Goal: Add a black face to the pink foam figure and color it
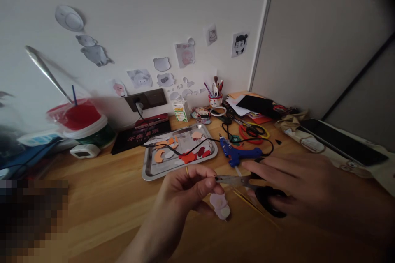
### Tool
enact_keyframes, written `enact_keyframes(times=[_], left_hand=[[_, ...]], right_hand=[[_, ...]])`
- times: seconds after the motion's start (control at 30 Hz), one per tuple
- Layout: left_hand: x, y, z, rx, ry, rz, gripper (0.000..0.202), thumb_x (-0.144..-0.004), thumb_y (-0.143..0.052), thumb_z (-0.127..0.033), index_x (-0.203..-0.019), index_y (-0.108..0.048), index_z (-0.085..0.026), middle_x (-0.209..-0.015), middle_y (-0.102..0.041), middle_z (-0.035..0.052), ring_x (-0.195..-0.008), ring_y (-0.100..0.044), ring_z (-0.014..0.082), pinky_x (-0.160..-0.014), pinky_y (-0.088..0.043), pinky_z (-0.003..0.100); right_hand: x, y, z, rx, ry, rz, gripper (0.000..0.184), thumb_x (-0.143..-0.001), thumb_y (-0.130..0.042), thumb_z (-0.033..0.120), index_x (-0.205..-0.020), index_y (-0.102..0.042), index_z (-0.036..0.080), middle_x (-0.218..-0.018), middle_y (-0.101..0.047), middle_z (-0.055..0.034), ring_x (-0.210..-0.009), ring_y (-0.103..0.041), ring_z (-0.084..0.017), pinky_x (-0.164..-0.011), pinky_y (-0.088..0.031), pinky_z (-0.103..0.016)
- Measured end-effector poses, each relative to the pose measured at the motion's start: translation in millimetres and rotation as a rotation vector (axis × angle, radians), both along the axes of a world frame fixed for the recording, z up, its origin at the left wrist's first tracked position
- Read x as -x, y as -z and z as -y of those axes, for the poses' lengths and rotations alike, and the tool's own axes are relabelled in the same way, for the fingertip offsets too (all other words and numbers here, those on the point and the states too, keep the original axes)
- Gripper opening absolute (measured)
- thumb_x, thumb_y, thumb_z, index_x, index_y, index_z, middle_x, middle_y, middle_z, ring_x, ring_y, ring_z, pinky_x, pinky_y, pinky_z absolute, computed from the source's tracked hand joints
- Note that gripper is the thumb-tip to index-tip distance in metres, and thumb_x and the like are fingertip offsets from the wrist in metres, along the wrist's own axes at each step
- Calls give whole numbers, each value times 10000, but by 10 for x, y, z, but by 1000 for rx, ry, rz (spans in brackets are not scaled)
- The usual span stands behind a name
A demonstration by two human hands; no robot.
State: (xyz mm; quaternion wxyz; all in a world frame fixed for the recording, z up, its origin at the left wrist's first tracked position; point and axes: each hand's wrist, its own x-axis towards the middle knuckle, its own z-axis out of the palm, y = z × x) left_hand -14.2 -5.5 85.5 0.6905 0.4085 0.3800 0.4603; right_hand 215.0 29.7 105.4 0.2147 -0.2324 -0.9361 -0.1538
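1 scissors (pixel 244 181), right hand (pixel 304 181); 1 piece (pixel 216 178), left hand (pixel 189 189).

Head-worn view, facing forward and down, left hand (pixel 187 191) and right hand (pixel 298 185) near, desk (pixel 106 197) below, wall (pixel 129 16) beyond

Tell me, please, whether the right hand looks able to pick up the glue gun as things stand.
Probably not: the right hand holds scissors, so it would likely need to put them down first. The glue gun itself lies close by, just beyond that hand.
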Motion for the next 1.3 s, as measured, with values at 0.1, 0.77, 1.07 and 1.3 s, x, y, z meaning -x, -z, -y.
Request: enact_keyframes(times=[0.1, 0.77, 1.07, 1.3], left_hand=[[-6, -2, -8, -14, 29, 1, 60, -809, -605, -178, -762, -643, -183, -652, -677, -27, -568, -639, 74, -508, -489, 118], [13, 44, -14, 1, 48, 39, 32, -797, -620, -174, -775, -643, -170, -667, -680, -23, -572, -639, 74, -500, -499, 120], [12, 40, -1, -12, 46, 19, 28, -800, -618, -181, -780, -634, -171, -667, -682, -18, -579, -644, 77, -509, -493, 122], [11, 40, -12, 1, 44, 19, 26, -796, -624, -182, -775, -634, -172, -666, -677, -25, -579, -644, 76, -505, -498, 117]], right_hand=[[0, -6, -7, -29, -8, 1, 260, -850, -408, 136, -1037, -586, 109, -792, -683, -70, -689, -645, -180, -538, -506, -283], [-30, 46, -19, -55, -33, 27, 268, -870, -379, 125, -1042, -583, 99, -776, -677, -72, -675, -630, -178, -559, -486, -296], [-25, 29, -23, 12, -29, -16, 264, -859, -408, 167, -1047, -588, 123, -782, -670, -70, -681, -623, -189, -605, -483, -319], [-20, 39, -33, -2, -46, -11, 249, -850, -443, 178, -1042, -589, 115, -781, -672, -64, -679, -620, -195, -605, -469, -330]])
